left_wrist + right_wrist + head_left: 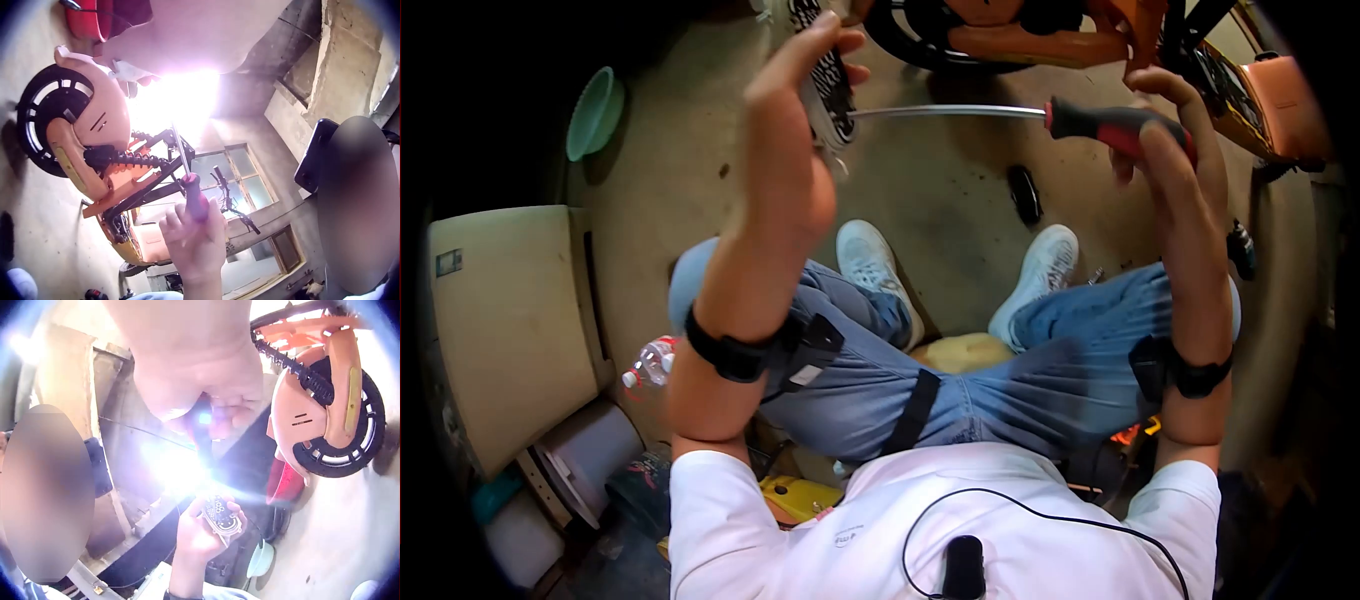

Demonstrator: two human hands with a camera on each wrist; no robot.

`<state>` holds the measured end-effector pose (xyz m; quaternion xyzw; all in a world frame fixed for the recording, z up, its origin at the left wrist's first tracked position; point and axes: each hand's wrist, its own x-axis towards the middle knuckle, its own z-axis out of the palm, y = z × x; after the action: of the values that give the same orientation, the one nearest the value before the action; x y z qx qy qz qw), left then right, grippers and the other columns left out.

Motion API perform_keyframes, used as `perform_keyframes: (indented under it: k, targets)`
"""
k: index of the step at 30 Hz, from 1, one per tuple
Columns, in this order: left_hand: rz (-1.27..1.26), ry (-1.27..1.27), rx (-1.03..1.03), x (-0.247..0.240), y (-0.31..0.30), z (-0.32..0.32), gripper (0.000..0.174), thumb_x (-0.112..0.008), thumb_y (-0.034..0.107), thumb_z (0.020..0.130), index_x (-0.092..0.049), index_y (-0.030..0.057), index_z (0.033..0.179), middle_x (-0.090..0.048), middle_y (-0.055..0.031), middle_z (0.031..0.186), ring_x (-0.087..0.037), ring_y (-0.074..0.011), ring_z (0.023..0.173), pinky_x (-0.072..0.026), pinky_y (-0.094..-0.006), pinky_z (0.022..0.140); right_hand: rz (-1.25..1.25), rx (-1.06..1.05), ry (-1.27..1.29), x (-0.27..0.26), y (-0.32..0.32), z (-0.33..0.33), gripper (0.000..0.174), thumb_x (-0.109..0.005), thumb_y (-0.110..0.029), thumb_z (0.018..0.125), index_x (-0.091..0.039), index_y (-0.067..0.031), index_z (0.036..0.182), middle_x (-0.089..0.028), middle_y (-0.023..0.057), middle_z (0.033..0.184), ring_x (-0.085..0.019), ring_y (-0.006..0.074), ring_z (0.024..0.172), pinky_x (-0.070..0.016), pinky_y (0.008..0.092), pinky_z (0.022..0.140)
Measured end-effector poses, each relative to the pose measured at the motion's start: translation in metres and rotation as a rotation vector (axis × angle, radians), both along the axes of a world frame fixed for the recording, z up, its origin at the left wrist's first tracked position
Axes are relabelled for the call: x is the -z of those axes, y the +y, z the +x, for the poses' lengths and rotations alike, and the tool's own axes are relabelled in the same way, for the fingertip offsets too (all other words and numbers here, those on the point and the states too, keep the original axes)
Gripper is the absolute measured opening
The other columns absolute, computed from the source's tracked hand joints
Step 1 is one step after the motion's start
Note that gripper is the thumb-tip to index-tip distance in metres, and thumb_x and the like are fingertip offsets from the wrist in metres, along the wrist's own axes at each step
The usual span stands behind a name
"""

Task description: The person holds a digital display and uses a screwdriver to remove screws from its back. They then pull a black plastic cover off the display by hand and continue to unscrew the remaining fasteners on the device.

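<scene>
My left hand holds up a speedometer display panel, a flat black-and-white piece with a pale rim. Digits and curved markings show on the panel in the right wrist view, where fingers wrap its edges. My right hand grips a screwdriver by its red and black handle. The long metal shaft points left, its tip right at the panel's lower end in the head view. Bright glare hides the tip and panel in the left wrist view.
An orange electric bike stands ahead, its wheel and shock absorber showing. On the floor lie a small black object and, farther left, a green basin. A beige box and plastic bottle are at my left.
</scene>
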<state>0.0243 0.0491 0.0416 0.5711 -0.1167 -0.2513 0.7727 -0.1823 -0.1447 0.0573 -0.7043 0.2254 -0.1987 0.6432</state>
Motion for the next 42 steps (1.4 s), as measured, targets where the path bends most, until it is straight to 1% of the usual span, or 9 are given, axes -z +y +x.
perform_keyframes:
  k: [4, 7, 21, 24, 29, 33, 37, 40, 42]
  targets:
    - [0.032, 0.038, -0.039, -0.005, -0.001, -0.002, 0.024, -0.062, 0.022, 0.095, -0.061, 0.0047, 0.112, -0.071, -0.0102, 0.101, -0.066, -0.0179, 0.083, -0.0505, -0.0286, 0.074, -0.171, -0.081, -0.281, 0.007, 0.007, 0.009, 0.054, -0.063, -0.037, 0.095, -0.046, -0.0029, 0.133, -0.061, 0.0085, 0.110, -0.060, 0.0134, 0.101, -0.0478, 0.0241, 0.082]
    - [0.045, 0.068, -0.043, -0.005, -0.001, -0.004, 0.024, -0.062, 0.022, 0.095, -0.062, 0.0049, 0.112, -0.071, -0.0098, 0.101, -0.065, -0.0166, 0.083, -0.0497, -0.0287, 0.074, -0.063, -0.005, -0.056, -0.002, 0.005, 0.004, 0.048, -0.063, -0.019, 0.089, -0.046, -0.0030, 0.131, -0.060, 0.0083, 0.109, -0.058, 0.0130, 0.097, -0.0470, 0.0236, 0.083]
    - [0.056, 0.065, -0.049, -0.006, -0.002, -0.005, 0.023, -0.062, 0.023, 0.095, -0.062, 0.0053, 0.110, -0.071, -0.0088, 0.100, -0.065, -0.0155, 0.083, -0.0487, -0.0280, 0.074, -0.070, -0.067, 0.009, -0.001, 0.001, 0.001, 0.050, -0.063, -0.027, 0.092, -0.046, -0.0004, 0.130, -0.063, 0.0104, 0.110, -0.058, 0.0130, 0.100, -0.0465, 0.0267, 0.088]
    - [0.057, 0.073, -0.051, -0.007, -0.002, -0.005, 0.023, -0.062, 0.023, 0.095, -0.062, 0.0052, 0.110, -0.071, -0.0085, 0.100, -0.065, -0.0152, 0.083, -0.0487, -0.0277, 0.073, -0.200, -0.018, -0.307, 0.002, 0.012, 0.011, 0.050, -0.061, -0.035, 0.097, -0.046, -0.0006, 0.130, -0.064, 0.0086, 0.103, -0.060, 0.0122, 0.093, -0.0469, 0.0245, 0.081]
    - [0.065, 0.065, -0.045, -0.007, -0.002, -0.006, 0.024, -0.063, 0.023, 0.094, -0.062, 0.0053, 0.110, -0.071, -0.0082, 0.100, -0.065, -0.0148, 0.082, -0.0488, -0.0273, 0.073, -0.011, -0.037, 0.089, -0.006, -0.003, -0.002, 0.049, -0.060, -0.016, 0.088, -0.043, -0.0011, 0.132, -0.059, 0.0148, 0.120, -0.056, 0.0186, 0.112, -0.0445, 0.0310, 0.098]
    - [0.061, 0.077, -0.055, -0.007, -0.002, -0.005, 0.023, -0.064, 0.022, 0.094, -0.063, 0.0053, 0.109, -0.070, -0.0078, 0.100, -0.064, -0.0145, 0.083, -0.0486, -0.0269, 0.073, -0.195, -0.092, -0.310, 0.002, 0.007, 0.009, 0.048, -0.062, -0.027, 0.095, -0.044, -0.0010, 0.131, -0.062, 0.0122, 0.110, -0.060, 0.0156, 0.105, -0.0491, 0.0269, 0.086]
    - [0.078, 0.073, -0.055, -0.008, -0.003, -0.006, 0.022, -0.064, 0.021, 0.093, -0.063, 0.0046, 0.108, -0.070, -0.0069, 0.099, -0.064, -0.0139, 0.083, -0.0484, -0.0268, 0.072, -0.126, -0.030, -0.068, -0.008, 0.004, 0.001, 0.054, -0.057, -0.008, 0.080, -0.044, -0.0011, 0.131, -0.058, 0.0144, 0.119, -0.057, 0.0174, 0.112, -0.0482, 0.0289, 0.092]
    - [0.081, 0.079, -0.050, -0.005, -0.003, -0.005, 0.022, -0.064, 0.021, 0.093, -0.063, 0.0042, 0.108, -0.070, -0.0063, 0.098, -0.064, -0.0133, 0.082, -0.0483, -0.0263, 0.071, -0.020, -0.025, 0.086, -0.008, 0.003, 0.000, 0.055, -0.058, -0.010, 0.080, -0.043, 0.0000, 0.132, -0.058, 0.0141, 0.122, -0.056, 0.0175, 0.112, -0.0472, 0.0290, 0.093]
    - [0.082, 0.079, -0.049, -0.006, -0.002, -0.005, 0.022, -0.064, 0.021, 0.093, -0.063, 0.0043, 0.108, -0.070, -0.0060, 0.097, -0.064, -0.0129, 0.082, -0.0483, -0.0260, 0.070, -0.115, -0.054, -0.253, -0.003, 0.009, 0.005, 0.052, -0.063, -0.027, 0.092, -0.043, -0.0003, 0.132, -0.062, 0.0110, 0.112, -0.059, 0.0144, 0.102, -0.0484, 0.0261, 0.086]
